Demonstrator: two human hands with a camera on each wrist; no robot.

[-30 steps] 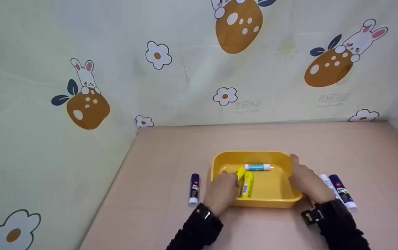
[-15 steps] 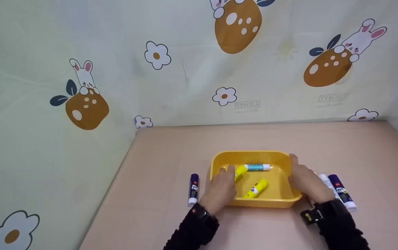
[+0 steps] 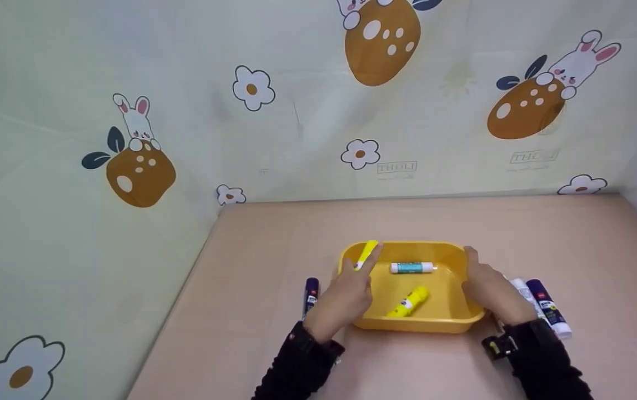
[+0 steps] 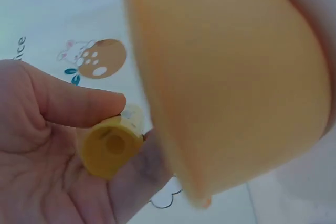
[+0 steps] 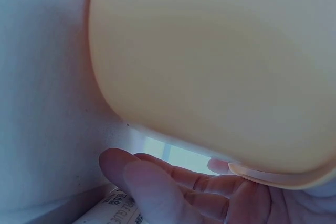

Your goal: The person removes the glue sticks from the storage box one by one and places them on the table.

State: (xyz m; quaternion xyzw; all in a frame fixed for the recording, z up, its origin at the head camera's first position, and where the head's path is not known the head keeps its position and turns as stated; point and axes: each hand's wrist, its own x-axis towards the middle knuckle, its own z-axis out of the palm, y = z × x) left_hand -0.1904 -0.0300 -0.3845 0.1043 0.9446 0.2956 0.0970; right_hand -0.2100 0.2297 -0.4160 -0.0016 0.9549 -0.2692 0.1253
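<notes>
My left hand pinches a yellow glue stick between thumb and fingers, over the left end of a yellow plastic tray. In the left wrist view the glue stick's round end faces the camera, beside the tray's outer wall. My right hand holds the tray's right rim; in the right wrist view its lower fingers curl outside the wall. Inside the tray lie another yellow glue stick, set diagonally, and a white-and-teal glue stick.
Left of the tray lies a dark blue glue stick, partly covered by my left hand. To the right are a second dark blue glue stick and a white one next to my right wrist. A patterned cloth wall stands behind the table.
My left hand has lifted one yellow glue stick and moved it left toward the tray's rim. The other yellow stick has turned diagonal and shifted right. My right hand stays put.
</notes>
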